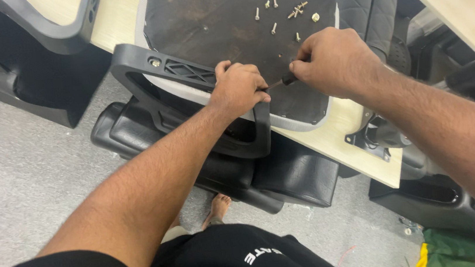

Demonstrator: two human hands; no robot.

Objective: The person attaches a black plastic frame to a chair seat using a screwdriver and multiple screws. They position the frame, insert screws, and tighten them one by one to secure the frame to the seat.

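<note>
Left hand (238,87): fingers closed over the black armrest (184,77), at its rear bracket.
Right hand (333,61): fingers clamped on the screwdriver (283,80).
Screwdriver: between both fists; long axis nearly level, tip toward the left fingers.
Risk: I think the tip may slip and strike the left knuckles.
Beyond the fingers: loose screws (286,12) on the seat underside (219,17), upon the counter (355,133).

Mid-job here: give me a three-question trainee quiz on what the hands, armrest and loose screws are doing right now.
1. True or false: the left hand grips the black armrest.
2. What does the right hand hold? A) hammer B) screwdriver C) pliers
3. Where do the loose screws lie?

Key: 1 true; 2 B; 3 on the dark seat underside.
</note>
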